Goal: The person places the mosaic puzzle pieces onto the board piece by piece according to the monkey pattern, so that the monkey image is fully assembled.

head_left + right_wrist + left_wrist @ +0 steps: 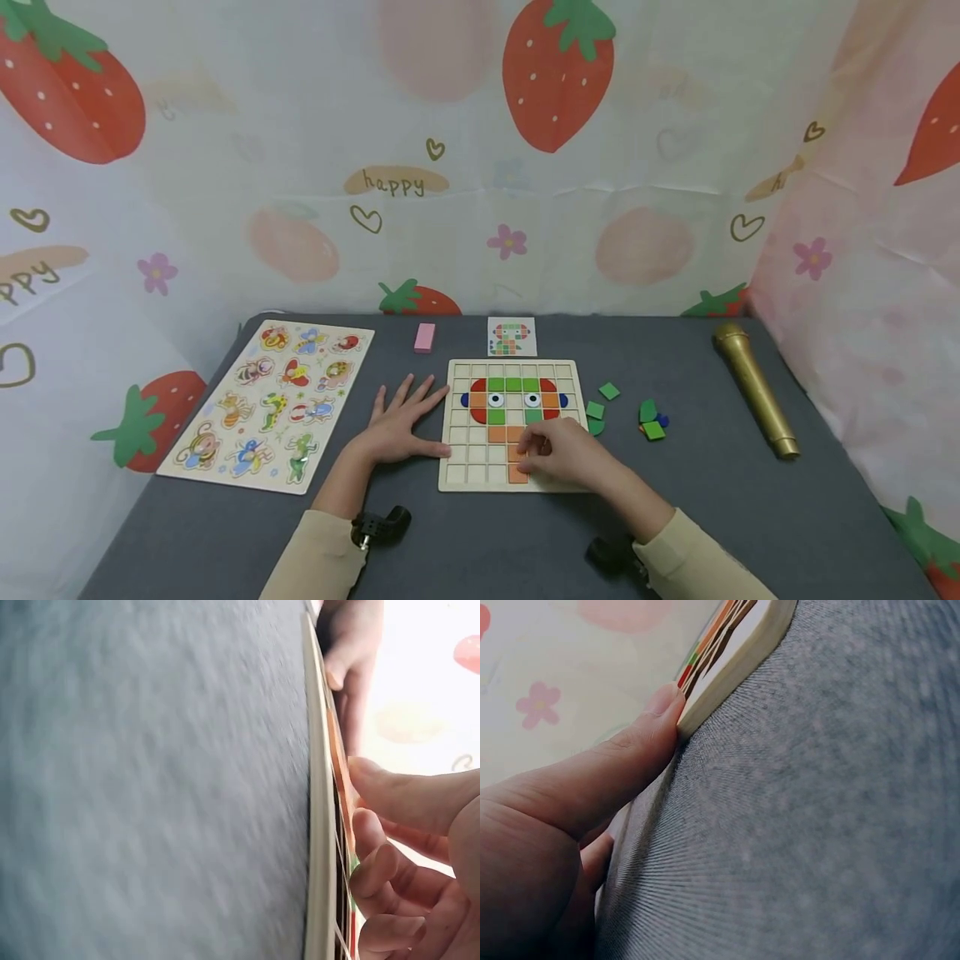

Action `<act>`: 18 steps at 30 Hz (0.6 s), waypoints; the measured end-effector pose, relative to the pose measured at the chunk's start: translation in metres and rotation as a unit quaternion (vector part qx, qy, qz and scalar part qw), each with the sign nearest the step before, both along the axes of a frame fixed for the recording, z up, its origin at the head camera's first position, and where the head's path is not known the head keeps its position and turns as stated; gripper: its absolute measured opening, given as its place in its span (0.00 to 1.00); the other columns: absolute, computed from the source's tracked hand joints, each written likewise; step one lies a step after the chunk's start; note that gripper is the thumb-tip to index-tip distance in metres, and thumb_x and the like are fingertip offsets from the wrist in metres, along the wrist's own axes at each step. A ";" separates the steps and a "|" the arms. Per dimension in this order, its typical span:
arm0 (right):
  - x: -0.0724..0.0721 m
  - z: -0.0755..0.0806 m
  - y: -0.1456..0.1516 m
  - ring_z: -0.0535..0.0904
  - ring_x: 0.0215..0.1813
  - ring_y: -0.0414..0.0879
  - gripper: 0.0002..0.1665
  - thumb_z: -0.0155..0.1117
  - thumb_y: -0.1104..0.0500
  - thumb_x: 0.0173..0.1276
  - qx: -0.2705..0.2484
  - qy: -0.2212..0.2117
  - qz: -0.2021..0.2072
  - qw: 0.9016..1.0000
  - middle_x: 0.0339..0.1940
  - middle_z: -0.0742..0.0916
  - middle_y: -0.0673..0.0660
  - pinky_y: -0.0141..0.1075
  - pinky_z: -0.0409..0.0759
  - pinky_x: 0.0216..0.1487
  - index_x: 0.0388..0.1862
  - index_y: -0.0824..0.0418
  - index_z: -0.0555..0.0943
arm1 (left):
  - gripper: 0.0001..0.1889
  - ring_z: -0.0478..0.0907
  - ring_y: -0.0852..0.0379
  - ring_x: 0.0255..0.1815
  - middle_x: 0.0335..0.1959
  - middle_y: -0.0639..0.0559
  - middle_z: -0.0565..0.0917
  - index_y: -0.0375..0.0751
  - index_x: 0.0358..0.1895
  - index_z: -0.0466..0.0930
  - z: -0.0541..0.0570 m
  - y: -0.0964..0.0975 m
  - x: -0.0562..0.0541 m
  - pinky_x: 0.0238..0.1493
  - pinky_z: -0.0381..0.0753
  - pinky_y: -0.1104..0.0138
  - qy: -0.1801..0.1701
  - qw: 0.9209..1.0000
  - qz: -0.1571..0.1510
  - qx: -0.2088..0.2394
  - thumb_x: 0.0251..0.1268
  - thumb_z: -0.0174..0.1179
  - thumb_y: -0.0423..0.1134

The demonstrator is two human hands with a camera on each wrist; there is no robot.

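Where your left hand point(397, 432) lies: fingers spread, thumb touching grid board point(476, 454) at left.
Your right hand point(566, 454): curled at orange tiles point(497, 434); whether pinching one, I cannot tell.
Grid board: middle of table point(465, 542).

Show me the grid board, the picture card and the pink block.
Grid board point(476, 454): head view, bare cell near its lower left corner.
Picture card point(512, 337): head view, middle of its printed face.
Pink block point(425, 337): head view, middle of its top.
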State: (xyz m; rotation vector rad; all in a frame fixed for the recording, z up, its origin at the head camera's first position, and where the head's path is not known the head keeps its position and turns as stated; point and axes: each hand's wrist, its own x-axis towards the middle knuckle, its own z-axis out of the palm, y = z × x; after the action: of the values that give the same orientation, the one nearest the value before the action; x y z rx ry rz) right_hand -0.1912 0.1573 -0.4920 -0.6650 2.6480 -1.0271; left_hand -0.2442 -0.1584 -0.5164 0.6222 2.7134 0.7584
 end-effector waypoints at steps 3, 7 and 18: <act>-0.003 0.002 0.007 0.75 0.28 0.38 0.06 0.76 0.56 0.63 -0.005 0.006 -0.015 1.000 0.26 0.82 0.44 0.32 0.76 0.30 0.36 0.54 0.86 | 0.56 0.31 0.39 0.84 0.84 0.49 0.47 0.59 0.82 0.53 0.000 0.000 0.000 0.75 0.22 0.35 0.002 1.000 0.001 0.002 0.50 0.71 0.69; -0.007 0.006 0.018 0.76 0.29 0.39 0.05 0.74 0.58 0.65 -0.002 0.005 -0.045 0.999 0.28 0.83 0.45 0.32 0.76 0.31 0.36 0.54 0.85 | 0.56 0.31 0.39 0.84 0.85 0.49 0.47 0.59 0.82 0.53 -0.001 0.001 -0.001 0.75 0.21 0.35 0.003 1.000 0.000 0.001 0.51 0.70 0.69; -0.013 0.006 0.052 0.77 0.31 0.42 0.04 0.72 0.58 0.67 -0.009 0.007 -0.113 0.994 0.32 0.85 0.48 0.35 0.78 0.30 0.39 0.55 0.86 | 0.56 0.31 0.38 0.84 0.85 0.49 0.47 0.59 0.82 0.53 -0.001 0.000 -0.001 0.75 0.22 0.34 0.004 1.000 -0.002 -0.005 0.50 0.71 0.69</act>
State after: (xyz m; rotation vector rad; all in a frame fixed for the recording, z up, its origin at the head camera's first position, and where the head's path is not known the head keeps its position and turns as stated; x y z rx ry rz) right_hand -0.2043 0.2095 -0.4857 -0.3829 2.7767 -1.1078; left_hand -0.2450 -0.1581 -0.5176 0.6299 2.7209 0.7432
